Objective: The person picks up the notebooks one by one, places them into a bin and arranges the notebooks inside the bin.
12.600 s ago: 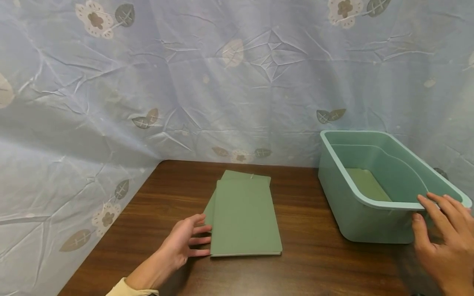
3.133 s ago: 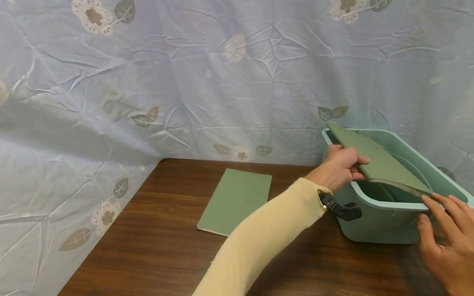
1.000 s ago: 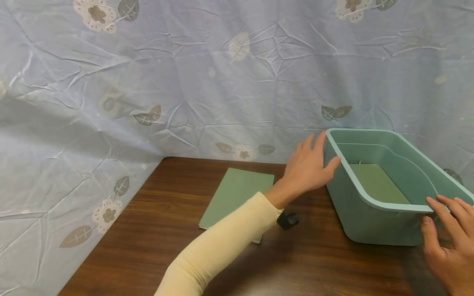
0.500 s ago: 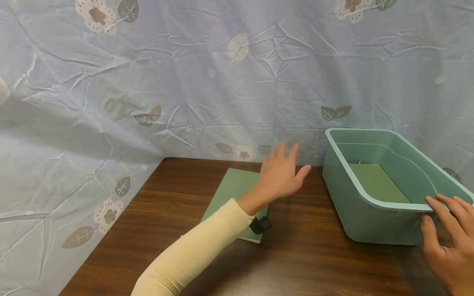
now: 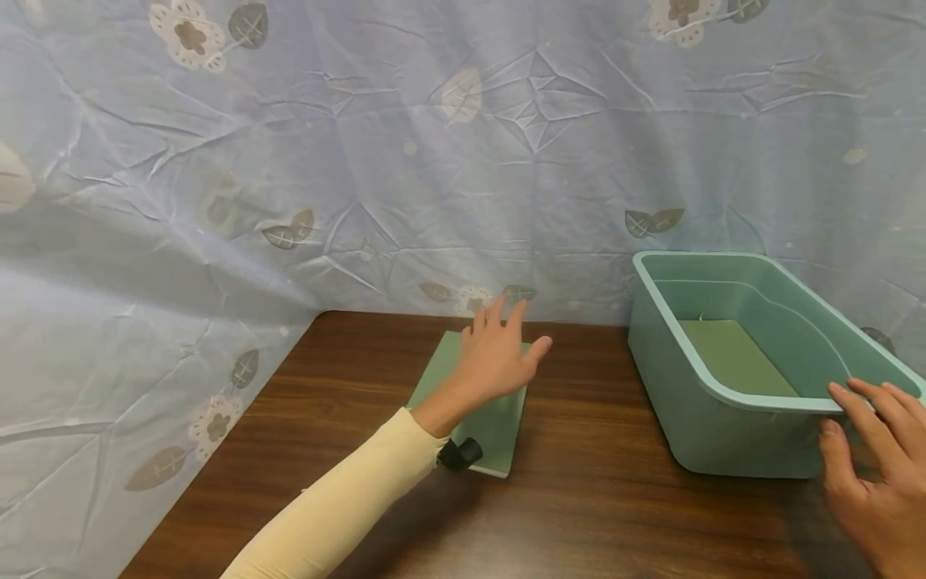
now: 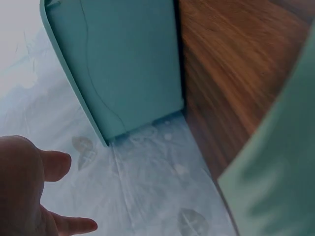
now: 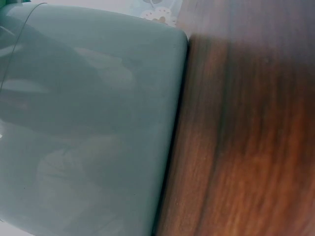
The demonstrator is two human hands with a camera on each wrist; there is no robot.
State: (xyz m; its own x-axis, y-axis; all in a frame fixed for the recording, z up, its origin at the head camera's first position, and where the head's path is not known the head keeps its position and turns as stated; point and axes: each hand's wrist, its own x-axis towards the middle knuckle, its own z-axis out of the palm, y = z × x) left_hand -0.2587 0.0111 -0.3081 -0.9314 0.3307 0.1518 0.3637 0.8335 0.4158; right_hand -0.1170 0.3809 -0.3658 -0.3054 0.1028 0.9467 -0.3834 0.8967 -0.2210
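A green notebook [image 5: 495, 430] lies on the brown wooden table, partly covered in the head view by my left hand [image 5: 488, 354]. The fingers of that hand are spread above its far end and hold nothing. In the left wrist view the notebook [image 6: 280, 172] fills the right side, and a thumb [image 6: 56, 164] shows at the left. At the right stands a blue-green plastic bin [image 5: 723, 434]. My right hand [image 5: 882, 474] holds its near rim, fingertips over the edge and thumb against the outer wall. Another green notebook [image 5: 738, 358] lies flat on the bin's floor.
A pale floral cloth [image 5: 463, 161] hangs along the back and left edges of the table [image 5: 579, 515]. The bin's outer wall [image 7: 88, 123] fills the left of the right wrist view. A dark wrist strap [image 5: 459, 454] sits by my left cuff.
One notebook from the table stack was carried into the bin by my left hand and let go. That hand then moved back left over the remaining notebook; my right hand stayed at the rim.
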